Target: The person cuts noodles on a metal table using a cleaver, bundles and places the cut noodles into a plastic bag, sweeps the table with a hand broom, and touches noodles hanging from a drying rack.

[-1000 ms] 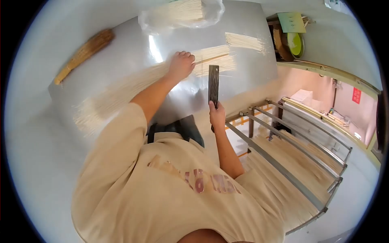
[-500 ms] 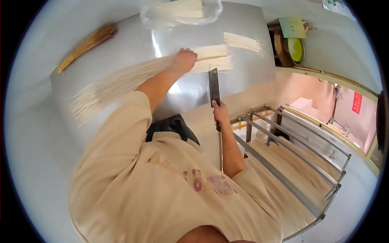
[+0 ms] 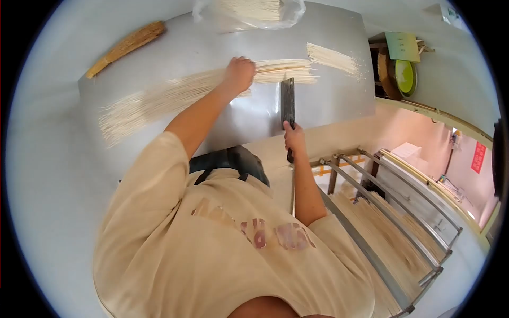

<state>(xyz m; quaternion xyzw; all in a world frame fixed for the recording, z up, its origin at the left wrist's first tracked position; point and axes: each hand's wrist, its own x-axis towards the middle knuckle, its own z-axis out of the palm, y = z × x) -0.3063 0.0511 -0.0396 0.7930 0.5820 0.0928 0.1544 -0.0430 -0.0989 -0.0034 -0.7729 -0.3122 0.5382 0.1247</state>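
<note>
Long, thin dried noodles (image 3: pixel 164 97) lie in a band across the shiny metal table, reaching from its left side to just past the middle. My left hand (image 3: pixel 241 73) is closed over them near their right end, fingers curled down; the fingertips are partly hidden. My right hand (image 3: pixel 295 140) grips the handle of a dark, broad-bladed knife (image 3: pixel 288 100). The blade points away from me, its tip just below the noodles' right end and apart from them. A shorter bundle of cut noodles (image 3: pixel 333 58) rests farther right.
On the metal table (image 3: pixel 185 45), a clear plastic bag (image 3: pixel 291 16) of noodles stands at the far edge. A straw brush (image 3: pixel 127 47) lies at the left edge. To my right is a metal rack (image 3: pixel 371 206) with long noodles. A green bowl (image 3: pixel 405 78) sits beyond the table's right end.
The knife has moved slightly away from the noodle ends. My left hand stays on the noodles, having shifted a little towards their right end. The whole view has shifted slightly.
</note>
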